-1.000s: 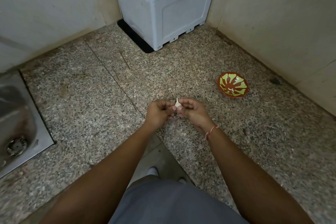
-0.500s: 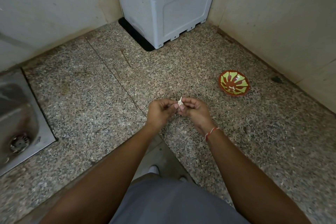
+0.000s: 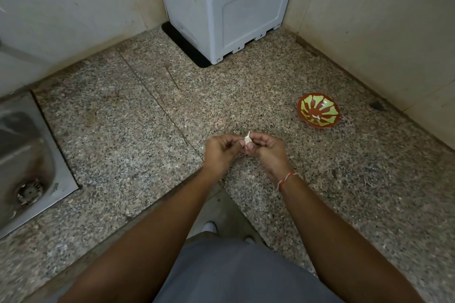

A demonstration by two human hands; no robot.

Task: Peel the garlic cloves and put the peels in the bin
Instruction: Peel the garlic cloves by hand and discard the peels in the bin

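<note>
Garlic clove (image 3: 248, 140) held above the speckled stone surface (image 3: 128, 135), pinched between the fingertips of both hands. The left hand (image 3: 221, 151) and the right hand (image 3: 269, 150) meet at the clove, fingers curled; each grip is closed on it. The clove's long axis runs roughly upright in the view, its thin pointed tip directed away from the person and a little to the right, the broader end hidden among the fingertips. A red and white thread (image 3: 286, 179) circles the right wrist.

To the right of the hands and farther back, well apart from them, a small red and green bowl (image 3: 319, 113) sits on the surface near the wall; a few small pale pieces lie in its bottom, too small to tell whether they are cloves or peel. A grey plastic box (image 3: 229, 7) stands in the far corner. At the left edge a steel sink (image 3: 27, 155) is set into the surface, with a round drain strainer (image 3: 29, 190) in its basin.
</note>
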